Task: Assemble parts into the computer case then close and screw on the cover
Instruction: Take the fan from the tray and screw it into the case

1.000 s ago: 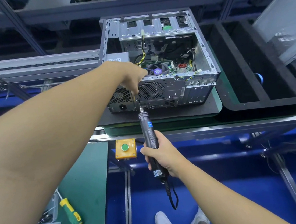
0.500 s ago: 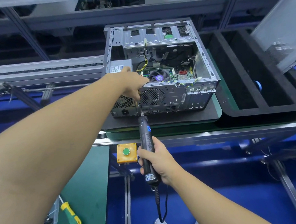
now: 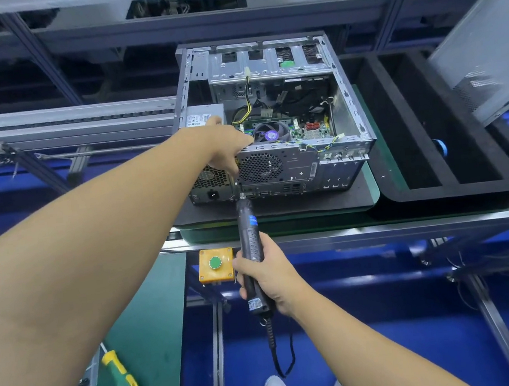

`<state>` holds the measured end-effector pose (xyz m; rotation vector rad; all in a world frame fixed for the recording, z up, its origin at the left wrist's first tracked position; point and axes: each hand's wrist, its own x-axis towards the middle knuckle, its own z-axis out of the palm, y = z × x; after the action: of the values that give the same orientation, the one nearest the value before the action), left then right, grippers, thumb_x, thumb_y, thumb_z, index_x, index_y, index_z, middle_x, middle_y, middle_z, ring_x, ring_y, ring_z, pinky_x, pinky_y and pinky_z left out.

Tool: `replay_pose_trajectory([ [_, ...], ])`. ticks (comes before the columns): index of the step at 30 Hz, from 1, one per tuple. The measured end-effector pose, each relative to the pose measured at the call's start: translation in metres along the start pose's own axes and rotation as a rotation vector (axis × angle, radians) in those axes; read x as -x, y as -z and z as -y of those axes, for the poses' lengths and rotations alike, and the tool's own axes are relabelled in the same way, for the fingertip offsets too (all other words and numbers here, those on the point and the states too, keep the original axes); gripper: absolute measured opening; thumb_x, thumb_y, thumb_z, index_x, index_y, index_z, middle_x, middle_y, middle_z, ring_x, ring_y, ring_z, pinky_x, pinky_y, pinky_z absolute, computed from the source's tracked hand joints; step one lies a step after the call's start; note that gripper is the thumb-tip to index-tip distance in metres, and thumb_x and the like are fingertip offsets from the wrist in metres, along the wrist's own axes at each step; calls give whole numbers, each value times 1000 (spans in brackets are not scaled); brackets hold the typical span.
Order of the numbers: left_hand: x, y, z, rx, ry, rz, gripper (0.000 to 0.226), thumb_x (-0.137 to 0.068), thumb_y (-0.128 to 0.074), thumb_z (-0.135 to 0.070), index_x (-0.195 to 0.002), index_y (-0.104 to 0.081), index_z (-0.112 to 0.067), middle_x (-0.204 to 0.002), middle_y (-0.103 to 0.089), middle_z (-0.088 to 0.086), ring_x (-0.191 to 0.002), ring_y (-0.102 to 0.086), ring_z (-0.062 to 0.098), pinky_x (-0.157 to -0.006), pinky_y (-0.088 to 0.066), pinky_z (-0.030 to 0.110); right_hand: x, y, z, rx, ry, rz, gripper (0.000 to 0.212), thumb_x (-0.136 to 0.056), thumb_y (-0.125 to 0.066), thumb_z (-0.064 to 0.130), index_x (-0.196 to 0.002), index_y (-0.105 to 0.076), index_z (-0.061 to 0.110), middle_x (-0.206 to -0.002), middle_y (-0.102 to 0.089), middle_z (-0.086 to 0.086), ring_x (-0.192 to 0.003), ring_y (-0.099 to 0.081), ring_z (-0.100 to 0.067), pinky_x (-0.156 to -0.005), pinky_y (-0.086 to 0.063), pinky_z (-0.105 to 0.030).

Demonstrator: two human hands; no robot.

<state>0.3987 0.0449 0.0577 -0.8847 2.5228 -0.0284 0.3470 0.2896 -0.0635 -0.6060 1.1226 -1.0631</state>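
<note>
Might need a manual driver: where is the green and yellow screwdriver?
Head view, lower left: the green and yellow screwdriver lies on the green bench mat, below the yellow push-button box.

Overall light: bright, even, cool white, lit from overhead.
Shadows: soft; a dim patch under the fingers of the left hand point(image 3: 226, 145) on the rear of the computer case point(image 3: 278, 166).
Glare: pale streaks on the blue floor point(image 3: 386, 320) below and right of the fingers of the right hand point(image 3: 271, 279).
Focus: crisp around both sets of fingers and the electric screwdriver point(image 3: 249, 237); softer on the left forearm point(image 3: 67, 275), nearest the lens.
Distortion: wide-angle; rails point(image 3: 66, 115) left of the fingers bow toward the edges.
Dark zone: rack point(image 3: 77, 70) far beyond the fingers.
</note>
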Motion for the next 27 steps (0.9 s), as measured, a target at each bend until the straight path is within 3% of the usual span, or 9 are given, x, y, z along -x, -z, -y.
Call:
replay_pose_trajectory([
  [3,1,0,0,5,-8,0,54,-85,-69,-47,-124,-46,-17,-72,-43,-13,-93,-50,23,-112,-20,49,-1,-1,0,-11,-6,18,38,-82,-74,12,-111,-49,11,-84,-56,-11,-64,-56,-24,-57,-53,-37],
  [7,2,-1,-2,14,2,-9,52,-84,-70,-44,-121,-45,-16,-74,-47,-9,-101,-57,27,-113,-16,50,4,4,-2,17,-5,28,40,-80,-76,16,-111,-50,17,-82,-59,-5,-62,-55,-23,-56,-52,-35],
  [12,8,-6,-8,181,13,-87,52,-79,-70,-26,-118,-37,-18,-75,-57,-1,-90,-57,24,-118,-6,52,16,19,9,98,37,36,36,-84,-73,9,-109,-49,18,-81,-59,0,-56,-53,-24,-52,-51,-35],
  [17,28,-10,-24,483,44,-401,61,-75,-63,-20,-132,-44,-18,-97,-53,-8,-108,-49,21,-119,-11,41,25,35,30,164,76,41,32,-83,-75,16,-101,-52,28,-85,-57,-2,-59,-54,-22,-50,-50,-33],
  [19,37,-8,-35,511,89,-587,45,-82,-59,-20,-126,-51,-18,-116,-57,-1,-118,-47,23,-113,-20,39,28,39,38,183,91,39,29,-84,-75,20,-99,-53,32,-85,-59,-2,-60,-54,-24,-51,-49,-34],
  [20,41,-8,-43,525,108,-676,34,-85,-57,-20,-119,-55,-17,-115,-58,0,-114,-49,23,-107,-28,40,30,40,42,188,97,36,29,-84,-76,21,-98,-54,34,-85,-60,-2,-60,-54,-25,-51,-49,-34],
  [22,52,-4,-60,674,153,-807,10,-92,-52,-22,-99,-58,-19,-92,-62,-2,-87,-54,20,-81,-44,40,38,44,56,201,119,32,30,-83,-77,22,-97,-55,36,-86,-60,-2,-59,-55,-24,-51,-50,-34],
  [24,56,-5,-72,888,252,-782,22,-96,-42,-32,-79,-52,-22,-66,-56,-2,-63,-49,22,-59,-39,37,41,47,65,211,138,38,31,-83,-77,20,-99,-54,33,-86,-59,-2,-57,-55,-23,-49,-50,-33],
  [27,61,2,-92,1000,343,-750,41,-90,-31,-38,-64,-53,-14,-57,-52,2,-58,-47,26,-57,-42,39,58,58,89,243,183,40,34,-83,-75,16,-106,-52,26,-83,-58,-4,-53,-54,-23,-47,-49,-31],
])
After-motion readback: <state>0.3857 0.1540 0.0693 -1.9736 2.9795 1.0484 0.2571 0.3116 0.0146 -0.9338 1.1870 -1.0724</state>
